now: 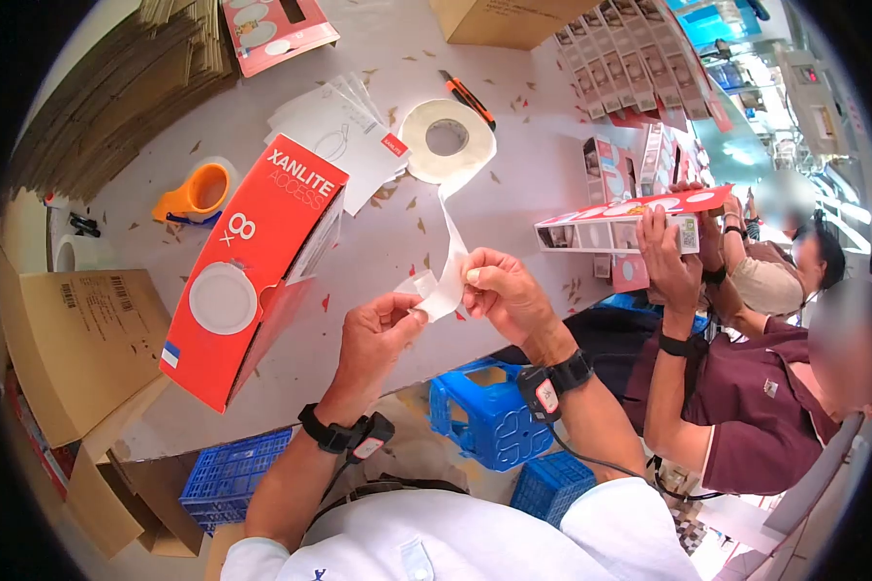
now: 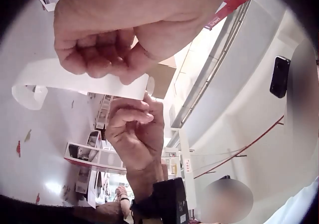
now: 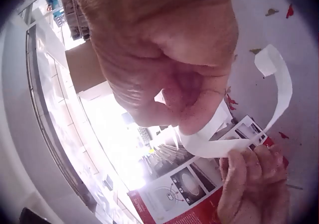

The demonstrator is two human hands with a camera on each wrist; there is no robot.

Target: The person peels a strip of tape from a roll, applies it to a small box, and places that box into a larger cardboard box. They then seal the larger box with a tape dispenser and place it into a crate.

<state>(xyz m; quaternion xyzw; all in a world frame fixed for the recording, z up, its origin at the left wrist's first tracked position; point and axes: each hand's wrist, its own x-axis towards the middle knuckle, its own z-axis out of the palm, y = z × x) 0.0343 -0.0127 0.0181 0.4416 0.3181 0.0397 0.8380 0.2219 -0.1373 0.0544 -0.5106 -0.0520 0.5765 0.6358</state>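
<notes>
A narrow white strip (image 1: pixel 445 301) runs down from a cream roll (image 1: pixel 474 161) that lies flat on the table. My left hand (image 1: pixel 380 334) pinches the strip near its loose, curled end. Close by on the right, my right hand (image 1: pixel 510 296) pinches the same strip between thumb and curled fingers. Between the hands the strip sags in a short loop, also seen in the right wrist view as a white band (image 3: pixel 215 147). Left of the hands stands a red XANLITE box (image 1: pixel 262 242), tilted in the head view, with its right side partly opened.
Printed sheets (image 1: pixel 344 145) lie behind the box, with an orange tape dispenser (image 1: pixel 203 189) to its left. A cutter knife (image 1: pixel 470 100) lies beyond the roll. Stacked flat cardboard (image 1: pixel 116 97) fills the far left. At right another person (image 1: pixel 746 407) holds a red-and-white box (image 1: pixel 610 232).
</notes>
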